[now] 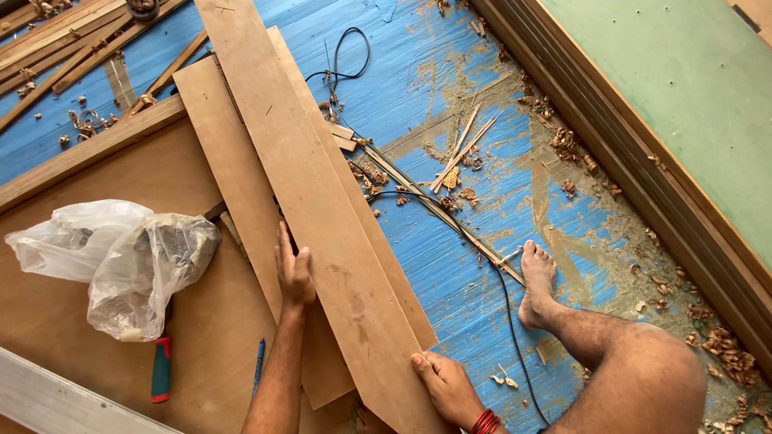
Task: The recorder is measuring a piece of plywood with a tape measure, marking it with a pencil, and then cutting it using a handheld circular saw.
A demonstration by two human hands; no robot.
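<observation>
Long brown plank (pixel 322 201), flat, smooth; both hands gripping edges.

At the left of the frame I see one crumpled plastic bag (pixel 121 257), clear and whitish. It lies on the brown board (pixel 80 345). I see no labels, signs or screens.

Long brown plank (pixel 322 201), diagonal atop boards

A crumpled plastic bag (pixel 121 261), a red-handled tool (pixel 162 370), possibly a screwdriver, a black cable (pixel 507 313) and wood shavings (pixel 724 345) on blue sheeting (pixel 450 265).
</observation>
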